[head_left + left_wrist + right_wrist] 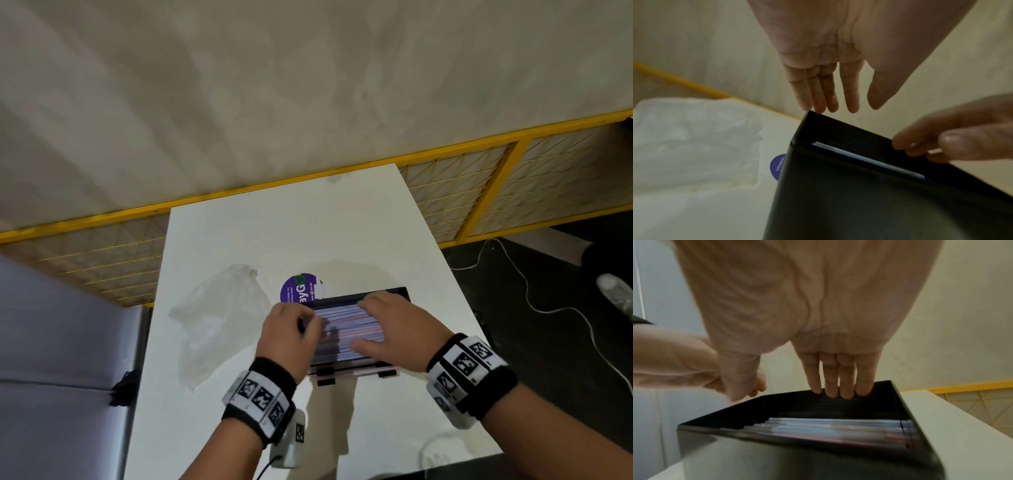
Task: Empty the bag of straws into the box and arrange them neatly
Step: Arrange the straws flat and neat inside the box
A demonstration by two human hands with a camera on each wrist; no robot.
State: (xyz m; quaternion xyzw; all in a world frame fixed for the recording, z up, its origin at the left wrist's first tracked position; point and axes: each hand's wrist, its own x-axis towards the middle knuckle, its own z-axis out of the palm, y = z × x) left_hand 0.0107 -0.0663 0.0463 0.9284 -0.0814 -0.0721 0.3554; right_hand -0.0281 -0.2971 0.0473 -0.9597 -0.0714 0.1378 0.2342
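A black box (400, 294) stands on the white table (274, 226), and a layer of pink, blue and white straws (346, 325) lies lengthwise in it. My left hand (306, 320) is at the box's left end. Its straight fingers (824, 97) point down at the rim's corner. My right hand (368, 323) is spread over the straws, with straight fingers (838, 382) reaching to the far inner wall and the thumb out toward me. The straws (838, 430) lie stacked below. The clear plastic bag (219, 318) lies flat and crumpled left of the box.
A round purple printed disc (298, 287) lies just behind the box's left end. A yellow mesh fence (479, 185) runs behind the table. Grey padded furniture (61, 342) is on the left. White cables (548, 301) trail on the dark floor at the right.
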